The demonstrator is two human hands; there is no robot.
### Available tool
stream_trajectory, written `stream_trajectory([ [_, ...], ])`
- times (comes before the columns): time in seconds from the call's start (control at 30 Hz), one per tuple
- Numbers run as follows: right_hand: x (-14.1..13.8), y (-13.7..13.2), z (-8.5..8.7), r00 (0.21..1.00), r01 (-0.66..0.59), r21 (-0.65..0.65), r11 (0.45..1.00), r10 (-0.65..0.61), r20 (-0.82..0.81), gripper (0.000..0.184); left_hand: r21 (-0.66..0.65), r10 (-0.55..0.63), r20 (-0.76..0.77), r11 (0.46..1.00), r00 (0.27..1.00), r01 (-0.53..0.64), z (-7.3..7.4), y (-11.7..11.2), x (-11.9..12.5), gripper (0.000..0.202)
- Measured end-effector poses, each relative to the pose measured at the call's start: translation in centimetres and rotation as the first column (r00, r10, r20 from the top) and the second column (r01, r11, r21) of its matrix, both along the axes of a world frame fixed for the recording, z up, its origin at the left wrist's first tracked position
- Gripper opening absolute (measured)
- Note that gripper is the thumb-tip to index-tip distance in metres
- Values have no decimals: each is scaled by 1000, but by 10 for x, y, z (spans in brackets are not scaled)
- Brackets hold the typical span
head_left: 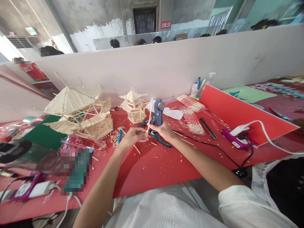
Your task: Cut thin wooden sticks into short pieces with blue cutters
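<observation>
Centrally: left hand (136, 135) pinches wooden stick (149, 117); right hand (164, 130) grips blue cutter (157, 113); red wall sign (165, 24) unreadable.

Both bare forearms reach forward, converging mid-frame. Left hand (135, 135) palm down, fingertips pinched together. Right hand (163, 129) just beside it, fingers curled in a tight grip, white sleeve at elbow.

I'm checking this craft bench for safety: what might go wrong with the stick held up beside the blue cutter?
The left hand pinches the stick close below the blue cutter in the right hand, so a slip might nip fingers. A cut piece may fly at the small stick model just behind. The black cord beside the right forearm might snag.
</observation>
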State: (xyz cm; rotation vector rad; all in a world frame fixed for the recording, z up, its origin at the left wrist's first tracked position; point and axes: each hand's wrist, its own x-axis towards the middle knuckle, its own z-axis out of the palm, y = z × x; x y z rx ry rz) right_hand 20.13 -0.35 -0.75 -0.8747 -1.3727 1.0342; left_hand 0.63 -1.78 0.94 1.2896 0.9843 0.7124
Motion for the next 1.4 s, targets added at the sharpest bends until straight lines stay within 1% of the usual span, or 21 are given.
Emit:
stream_trajectory([
  [0.17, 1, 0, -1, 1000, 1, 8, 1000, -1, 22, 26, 2, -2, -11, 1000, 1000, 3, 2, -1, 0, 46],
  [0.33, 1, 0, -1, 999, 17, 28, 999, -18, 45, 27, 3, -5, -27, 1000, 1000, 5, 4, -2, 1, 48],
  [0.5, 1, 1, -2, 998, 1, 54, 999, -4, 61, 24, 5, 5, -27, 1000, 1000, -5, 6, -3, 2, 47],
  [0.8, -1, -6, 4, 997, -15, 71, 997, 9, 79, 22, -6, 2, -15, 1000, 1000, -2, 3, -1, -1, 46],
  [1.03, -1, -4, 0, 996, -19, 82, 996, 12, 84, 25, 15, -3, -6, 1000, 1000, 3, 3, 0, 0, 47],
  [1.13, 0, -5, 4, 996, -2, 107, 994, -8, 88, 28, 14, -4, -8, 1000, 1000, 4, 2, 1, -1, 47],
  [1.23, 5, -7, 12, 996, 17, 148, 989, -30, 88, 29, 30, 11, -7, 999, 1000, -11, 3, 2, -4, 47],
  [1.33, 13, -6, 21, 999, -19, 135, 991, 14, 37, 32, 47, 66, 2, 997, 998, -66, 5, 3, -7, 49],
  [1.4, 19, -2, 25, 990, -90, 76, 993, 98, -105, 39, 57, 104, 5, 993, 995, -104, 7, 4, -8, 51],
])
